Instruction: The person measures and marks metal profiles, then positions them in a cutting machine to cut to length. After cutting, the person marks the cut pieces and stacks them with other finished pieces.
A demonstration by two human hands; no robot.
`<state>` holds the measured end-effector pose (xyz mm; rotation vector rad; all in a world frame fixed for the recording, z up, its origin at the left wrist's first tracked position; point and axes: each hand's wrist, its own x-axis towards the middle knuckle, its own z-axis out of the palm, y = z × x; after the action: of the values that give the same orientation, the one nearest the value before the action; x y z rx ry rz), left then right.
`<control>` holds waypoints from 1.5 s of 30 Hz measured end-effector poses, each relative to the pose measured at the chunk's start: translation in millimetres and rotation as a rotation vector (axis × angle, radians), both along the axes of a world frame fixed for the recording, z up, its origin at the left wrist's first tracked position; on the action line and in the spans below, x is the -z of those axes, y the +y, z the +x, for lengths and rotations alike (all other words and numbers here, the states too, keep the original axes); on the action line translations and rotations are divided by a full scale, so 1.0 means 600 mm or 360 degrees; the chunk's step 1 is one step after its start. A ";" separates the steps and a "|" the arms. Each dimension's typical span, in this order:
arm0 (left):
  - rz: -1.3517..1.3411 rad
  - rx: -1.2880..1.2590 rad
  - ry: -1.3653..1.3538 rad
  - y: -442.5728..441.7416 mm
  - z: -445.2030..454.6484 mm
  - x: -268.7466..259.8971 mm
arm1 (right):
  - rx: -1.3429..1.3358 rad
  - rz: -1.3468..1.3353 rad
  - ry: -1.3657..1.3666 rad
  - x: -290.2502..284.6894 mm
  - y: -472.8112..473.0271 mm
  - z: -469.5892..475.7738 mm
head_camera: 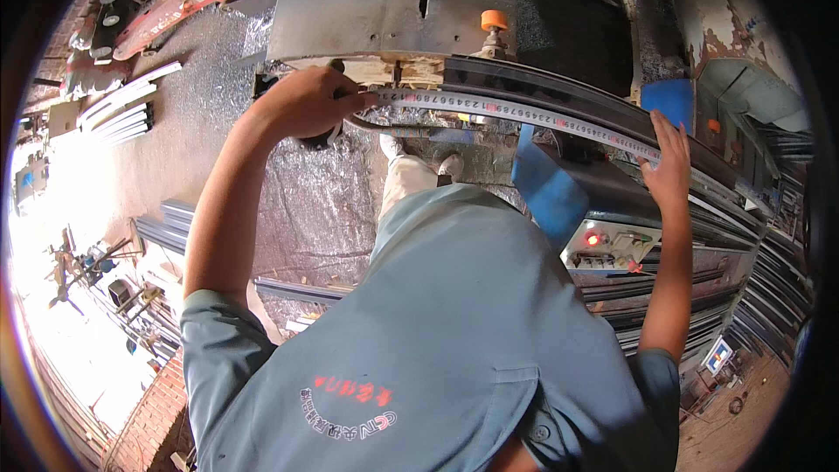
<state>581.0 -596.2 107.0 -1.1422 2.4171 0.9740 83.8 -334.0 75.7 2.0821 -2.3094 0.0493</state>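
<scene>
A long white measuring strip [524, 113] with black and red figures runs left to right before me, beside a dark metal profile [544, 93]. My left hand [318, 101] pinches the strip's left end between thumb and fingers. Underneath this hand is a dark round part [321, 139], mostly hidden. My right hand [668, 157] spans the profile and strip, fingers over the profile's far side and thumb at the strip's near edge. The strip continues past the right hand. Just beyond it stands a metal machine table [354, 13] with an orange knob [493, 19].
A control panel [613, 246] with a lit red lamp sits below my right forearm, near a blue panel [547, 187]. Long metal profiles [688, 275] are stacked at right. More profiles [131, 108] lie on the left floor, below a red machine [177, 13]. A hose [387, 130] crosses near my feet.
</scene>
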 end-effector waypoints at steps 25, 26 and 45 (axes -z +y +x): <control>-0.0184 -0.0037 0.0159 0.009 0.022 0.033 | 0.0019 0.0019 -0.0023 0.001 -0.001 0.001; -0.0199 -0.0034 0.0161 0.009 0.022 0.033 | 0.0020 0.0021 -0.0034 0.001 0.000 0.001; -0.0153 -0.0030 0.0064 0.003 0.029 0.046 | -0.0016 -0.0040 -0.0047 -0.006 0.007 0.006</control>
<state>598.3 -594.3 79.4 -1.1907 2.5138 0.9033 87.2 -329.5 79.1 2.0948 -2.3024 0.1095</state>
